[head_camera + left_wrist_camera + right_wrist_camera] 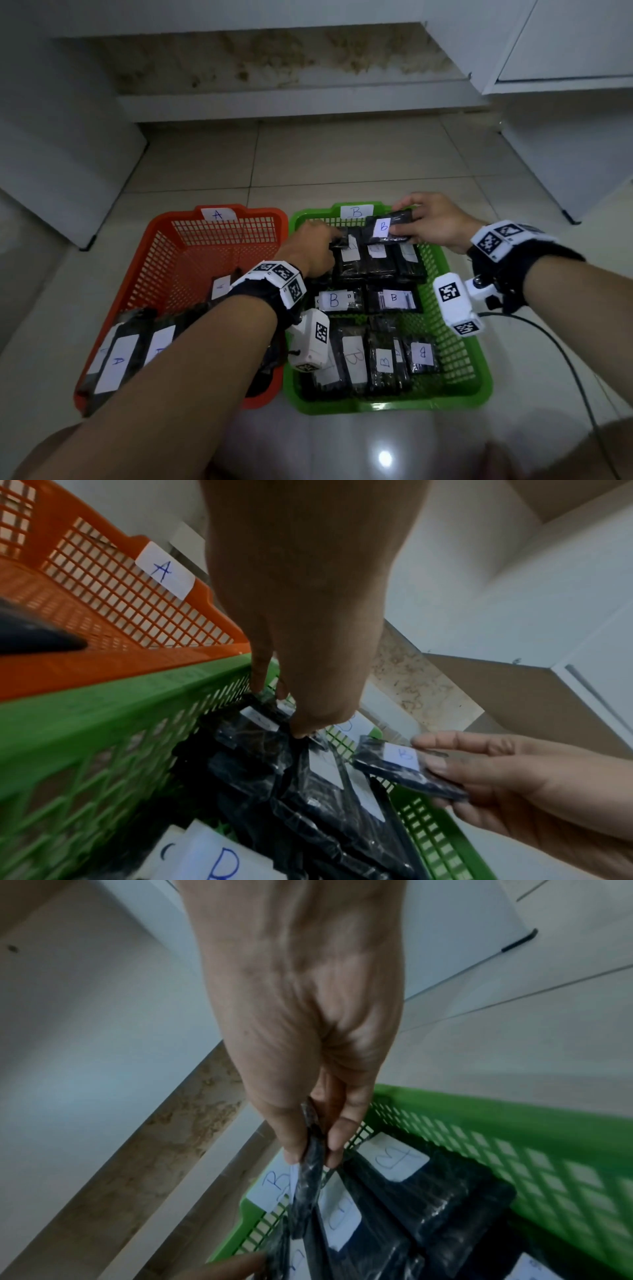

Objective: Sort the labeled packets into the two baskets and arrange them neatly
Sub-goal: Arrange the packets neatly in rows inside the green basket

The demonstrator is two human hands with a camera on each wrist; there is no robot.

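A green basket (pixel 387 406) (pixel 85 723) (pixel 514 1110) tagged B holds rows of black packets with white B labels. Left of it stands an orange basket (pixel 161 222) (pixel 103 666) tagged A, with A packets (pixel 116 359) at its near end. My right hand (pixel 399 221) (pixel 310 1153) pinches a black B packet (pixel 383 226) (pixel 400 764) (pixel 308 1185) above the green basket's far end. My left hand (pixel 334 236) (pixel 277 710) reaches into the far left corner and pinches the top edge of a back-row packet (pixel 342 245) (pixel 253 731).
Both baskets sit side by side on a pale tiled floor (pixel 342 164). White cabinets (pixel 51 154) stand at left and right, with a stained plinth (pixel 274 61) behind. A black cable (pixel 565 359) trails from my right wrist along the green basket's right side.
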